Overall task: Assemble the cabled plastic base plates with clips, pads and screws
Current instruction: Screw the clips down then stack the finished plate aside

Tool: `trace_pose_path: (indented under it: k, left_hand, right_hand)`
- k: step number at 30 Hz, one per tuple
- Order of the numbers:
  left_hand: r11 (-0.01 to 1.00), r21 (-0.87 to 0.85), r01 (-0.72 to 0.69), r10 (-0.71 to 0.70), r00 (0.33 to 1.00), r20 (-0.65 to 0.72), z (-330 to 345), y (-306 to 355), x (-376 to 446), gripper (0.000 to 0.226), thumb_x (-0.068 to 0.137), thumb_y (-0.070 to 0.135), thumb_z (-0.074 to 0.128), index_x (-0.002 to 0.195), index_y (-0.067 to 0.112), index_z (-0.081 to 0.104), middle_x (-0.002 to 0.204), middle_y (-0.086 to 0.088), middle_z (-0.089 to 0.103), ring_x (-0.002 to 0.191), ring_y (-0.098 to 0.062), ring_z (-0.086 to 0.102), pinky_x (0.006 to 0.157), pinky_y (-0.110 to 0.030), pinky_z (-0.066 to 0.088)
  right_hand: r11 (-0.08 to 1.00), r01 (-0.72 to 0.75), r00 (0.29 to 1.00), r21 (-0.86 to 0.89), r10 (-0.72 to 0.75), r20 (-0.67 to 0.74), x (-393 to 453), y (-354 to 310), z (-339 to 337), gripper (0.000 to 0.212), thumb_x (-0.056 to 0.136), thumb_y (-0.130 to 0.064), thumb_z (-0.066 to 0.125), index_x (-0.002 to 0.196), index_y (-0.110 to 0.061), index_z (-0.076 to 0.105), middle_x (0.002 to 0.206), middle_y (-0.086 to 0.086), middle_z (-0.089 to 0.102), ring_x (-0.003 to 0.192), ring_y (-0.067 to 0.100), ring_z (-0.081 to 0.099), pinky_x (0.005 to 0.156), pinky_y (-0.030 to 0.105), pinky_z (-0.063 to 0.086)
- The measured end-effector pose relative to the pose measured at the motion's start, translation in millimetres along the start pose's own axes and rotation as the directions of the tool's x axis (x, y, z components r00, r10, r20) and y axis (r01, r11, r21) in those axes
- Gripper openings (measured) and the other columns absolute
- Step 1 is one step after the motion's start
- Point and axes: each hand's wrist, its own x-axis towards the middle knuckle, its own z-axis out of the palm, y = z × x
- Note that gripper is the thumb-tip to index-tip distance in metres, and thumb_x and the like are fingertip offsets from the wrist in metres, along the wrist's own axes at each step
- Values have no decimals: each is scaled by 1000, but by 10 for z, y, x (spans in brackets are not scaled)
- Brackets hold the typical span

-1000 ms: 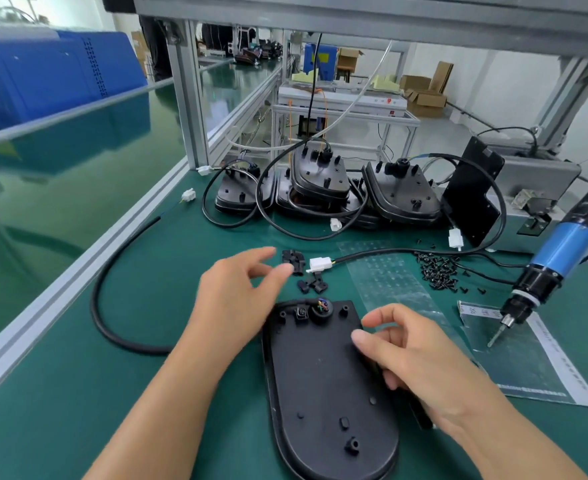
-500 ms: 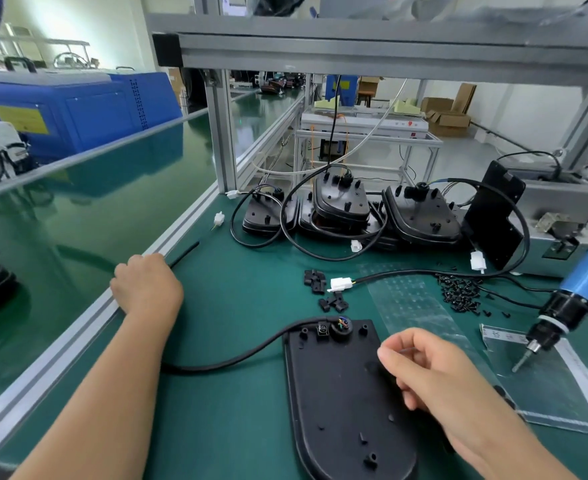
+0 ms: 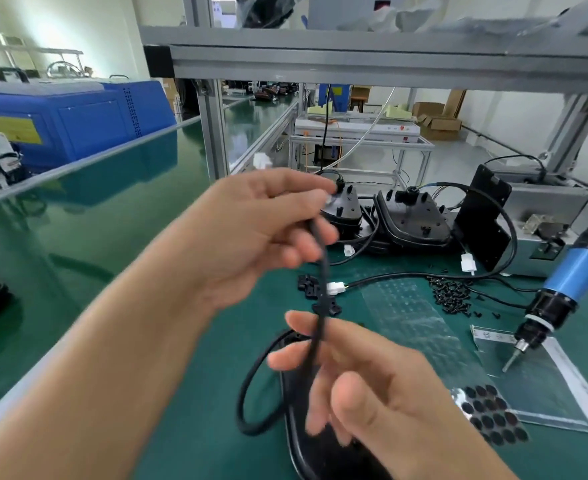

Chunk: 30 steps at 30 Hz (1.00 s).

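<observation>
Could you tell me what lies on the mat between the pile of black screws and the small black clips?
In the head view, a clear plastic sheet lies between the screws and clips, with a white cable connector beside the clips.

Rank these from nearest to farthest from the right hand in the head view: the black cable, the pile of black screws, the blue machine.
From the right hand:
1. Black cable, between its fingers.
2. Pile of black screws, on the mat, farther back and to the right.
3. Blue machine, far back on the left.

Bare mat [image 3: 188, 341] left; screws [image 3: 450, 293], perhaps, crowd right.
</observation>
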Motion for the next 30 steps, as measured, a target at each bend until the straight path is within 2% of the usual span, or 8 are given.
trace_pose_path:
  k: [4,7,11,13,15,20,25,30]
  left_hand:
    - [988,-140,72,-70,997,14,279,-145,131,10,94,4,52,99,-1,59,79,-17,73,52,-12,67,45,-13,50]
    - [973,222,67,-72,997,18,99,-273,208,17,89,-2,54,102,6,61,82,-10,75,61,-19,71,45,-14,47]
    - [283,959,2,-5,1000,0,-93,-595,193,11,87,30,65,87,21,71,64,4,64,61,-11,61,57,-17,41]
    - [-82,996,-26,43,999,29,-85,-777,124,30,85,53,58,91,25,69,74,7,50,83,-19,54,66,-26,35]
    - [-181,983,-39,60,997,51,-107,-902,54,47,85,67,43,86,25,64,78,8,43,91,-20,48,68,-30,34]
    - [-132,955,267,-97,955,-280,-282,-1124,-189,65,90,70,16,74,19,54,66,4,61,75,-19,63,67,-29,47]
    - [626,709,325,-271,943,-193,-261,-1229,-409,58,93,56,39,79,4,60,61,4,67,55,-5,59,67,-22,45]
    - [975,131,179,-171,983,-71,-309,-1254,-568,34,80,34,75,113,28,69,107,-3,73,100,-18,69,84,-30,56]
  right_hand:
    - [996,20,984,86,-4,-180,-11,-85,90,18,81,-43,70,96,-32,69,80,7,75,50,12,59,46,18,45]
    - [993,-59,930,105,93,-355,-47,-13,-138,29,71,-36,70,94,-20,66,67,15,70,42,16,52,38,22,40]
    - [962,-255,869,-96,185,-460,-111,190,-416,15,81,-18,71,89,-12,60,69,6,72,43,12,54,39,21,41]
    - [896,-323,832,-305,116,-542,-124,336,-499,9,81,-22,71,76,-22,63,68,-6,69,45,4,52,46,13,41]
    - [765,-401,817,-503,51,-574,-124,469,-540,11,78,-36,71,73,-30,63,73,-11,65,58,1,56,54,11,40]
    - [594,-488,851,-640,162,-499,-91,585,-554,25,83,-62,52,105,-50,51,77,-12,63,72,-9,55,63,12,41]
    - [669,-432,893,-605,221,-393,-42,622,-580,53,89,-57,48,134,-67,23,70,-1,53,58,2,50,62,16,42]
    - [856,-342,909,-388,197,-367,143,619,-503,53,86,-54,55,131,-68,29,70,6,60,56,5,59,65,18,51]
